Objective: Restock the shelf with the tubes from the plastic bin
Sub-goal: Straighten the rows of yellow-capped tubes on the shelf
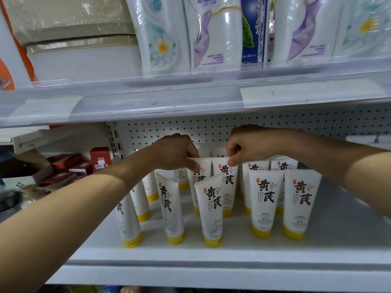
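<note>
two white tubes with yellow caps stand side by side just behind the leaning front tube [211,210], and each is held at its flat crimped top edge. the left hand [175,153] has its fingers curled down and pinches the top of the left tube [204,166]; the right hand [249,144], also curled, pinches the top corner of the right tube [225,178]. the hands are close together but not touching, knuckles up, each directly above its own tube.

both held tubes are upright – long axis vertical, cap down on the shelf [211,256], crimp up, black printed characters facing the camera. the leaning front tube also stands on its cap, but tilts with its top to the left, covering the lower part of the left tube.

to either side of the leaning front tube more of the same tubes stand cap-down in rows, some partly hidden by the left forearm. behind it is a white pegboard back panel [211,127]. far to its left lie red boxes [99,158]. above it, on the upper shelf, stand plastic-wrapped white packs [211,39] with flower prints.
</note>
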The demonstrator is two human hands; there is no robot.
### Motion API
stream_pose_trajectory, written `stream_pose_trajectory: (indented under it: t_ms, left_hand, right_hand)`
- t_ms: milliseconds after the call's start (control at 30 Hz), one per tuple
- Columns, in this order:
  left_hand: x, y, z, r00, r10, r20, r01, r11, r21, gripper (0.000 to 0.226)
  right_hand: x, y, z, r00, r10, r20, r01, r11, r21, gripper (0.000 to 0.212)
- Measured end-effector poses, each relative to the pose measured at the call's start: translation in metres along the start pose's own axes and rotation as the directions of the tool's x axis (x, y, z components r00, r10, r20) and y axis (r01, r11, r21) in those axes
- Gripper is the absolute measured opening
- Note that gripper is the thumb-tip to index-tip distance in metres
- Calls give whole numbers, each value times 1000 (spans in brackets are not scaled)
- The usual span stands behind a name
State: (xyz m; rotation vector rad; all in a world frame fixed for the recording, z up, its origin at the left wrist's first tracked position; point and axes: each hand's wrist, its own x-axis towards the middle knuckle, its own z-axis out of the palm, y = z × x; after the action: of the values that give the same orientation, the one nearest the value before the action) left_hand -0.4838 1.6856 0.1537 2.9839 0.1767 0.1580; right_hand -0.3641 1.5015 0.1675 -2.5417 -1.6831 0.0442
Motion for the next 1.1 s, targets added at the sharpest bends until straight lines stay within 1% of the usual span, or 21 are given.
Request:
stream_pose_trajectory:
  t_ms: [167,400,667,933,1100]
  left_hand:
    - [0,-1,-1,1000,0,14,1,1000,-9,12]
    - [-2,-2,-1,1000,-11,23,11,1000,-17,16]
    - [-1,-1,0,1000,-10,30,10,1000,-18,14]
    - [0,0,1,1000,-12,22,12,1000,-3,14]
    - [0,-1,-2,999,15,44,-15,1000,11,16]
  right_hand:
    - [0,-2,-1,1000,1,14,-1,1000,-3,16]
    - [2,-2,-2,1000,-11,17,11,1000,-7,22]
    - [2,2,-2,999,-6,38,6,1000,10,15]
    - [0,-1,-1,1000,-12,15,12,1000,12,20]
    - [0,0,-2,999,-2,33,2,1000,1,20]
